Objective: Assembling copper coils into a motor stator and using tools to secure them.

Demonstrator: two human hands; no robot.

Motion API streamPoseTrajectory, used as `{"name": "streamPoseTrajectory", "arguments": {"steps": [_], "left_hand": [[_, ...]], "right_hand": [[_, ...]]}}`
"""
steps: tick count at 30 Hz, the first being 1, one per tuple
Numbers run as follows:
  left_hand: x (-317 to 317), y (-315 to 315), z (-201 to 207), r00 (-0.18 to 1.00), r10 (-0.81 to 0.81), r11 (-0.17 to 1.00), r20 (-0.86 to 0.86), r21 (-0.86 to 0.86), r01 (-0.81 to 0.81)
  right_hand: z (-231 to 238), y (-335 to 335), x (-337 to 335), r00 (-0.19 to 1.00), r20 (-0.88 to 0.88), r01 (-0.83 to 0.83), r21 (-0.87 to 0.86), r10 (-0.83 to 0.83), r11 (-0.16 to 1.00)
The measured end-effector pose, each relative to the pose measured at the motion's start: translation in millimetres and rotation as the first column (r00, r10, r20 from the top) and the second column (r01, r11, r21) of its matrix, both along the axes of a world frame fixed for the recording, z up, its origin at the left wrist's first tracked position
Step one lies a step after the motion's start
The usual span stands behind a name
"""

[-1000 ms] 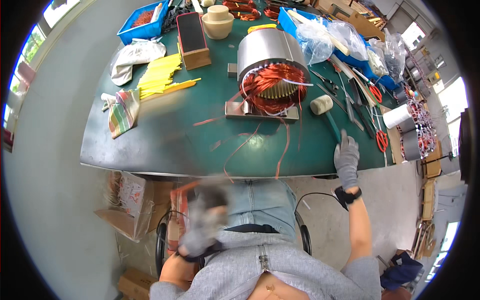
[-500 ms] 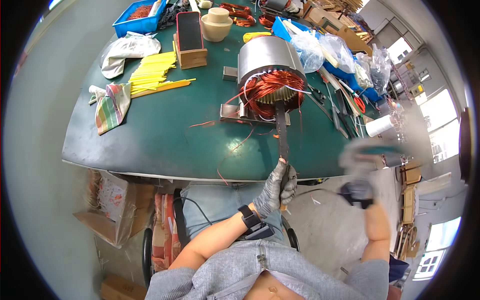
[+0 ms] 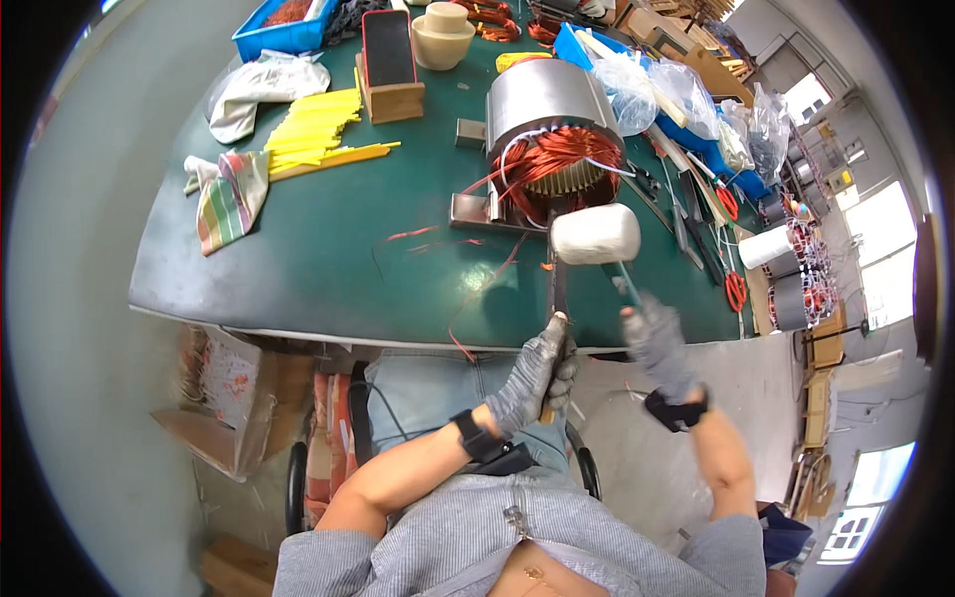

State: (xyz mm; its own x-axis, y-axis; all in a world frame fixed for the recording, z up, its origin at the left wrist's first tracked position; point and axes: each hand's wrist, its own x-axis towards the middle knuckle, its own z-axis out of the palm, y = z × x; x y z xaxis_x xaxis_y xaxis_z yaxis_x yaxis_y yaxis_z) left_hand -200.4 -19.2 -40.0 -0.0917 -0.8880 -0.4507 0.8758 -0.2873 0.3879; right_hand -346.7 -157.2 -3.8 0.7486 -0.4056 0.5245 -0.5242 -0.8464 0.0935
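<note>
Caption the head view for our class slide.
Gloved left hand holds a dark bar, right hand a mallet, before a copper-wound stator.

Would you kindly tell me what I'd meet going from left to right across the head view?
Striped cloth, yellow strips, beige stepped cylinder, gloved left hand, gloved right hand, white spool.

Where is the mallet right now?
In the head view, the mallet is right of centre, gripped in the right hand, its white head just below the copper windings and partly covering the dark bar in the left hand.
</note>
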Motion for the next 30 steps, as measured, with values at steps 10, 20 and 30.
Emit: {"name": "streamPoseTrajectory", "arguments": {"steps": [10,20,30], "left_hand": [[42,40,-6,0.962,-0.043,0.997,0.269,0.073,0.024],[76,51,20,0.873,-0.012,0.998,0.487,0.064,-0.021],[64,54,37,0.889,-0.118,0.991,0.443,0.11,0.077]], "right_hand": [[44,29,8,0.995,-0.031,0.102,0.471,-0.099,0.876],[36,36,45,0.26,0.961,-0.965,0.263,-0.091,0.019],[93,54,14,0.504,0.753,-0.727,0.634,-0.422,0.264]]}}
